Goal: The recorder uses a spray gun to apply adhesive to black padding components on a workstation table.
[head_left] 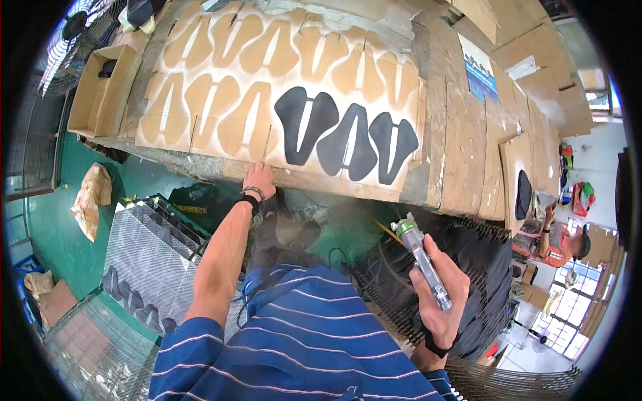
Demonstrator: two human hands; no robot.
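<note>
A spray gun [424, 257], silver with a green ring, is gripped in my right hand [445, 291] in front of the table. My left hand [259, 180] rests at the front edge of a cardboard sheet [221, 159], its fingers drawn together. From its fingertips runs a thin dark line; I cannot tell whether it is a slim tool or a slit. Three black forked pads [294, 127], [348, 148], [393, 144] lie in a row on the sheet. Around them, bare brown outlines of the same shape stand out against whitish overspray.
An open cardboard box [100, 93] sits at the table's left end. Below left, wire mesh racks [157, 247] hold dark pads. Black sheeting and wire racks [468, 267] stand beside my right arm. Another person [558, 246] is at the far right. A fan [73, 30] is at upper left.
</note>
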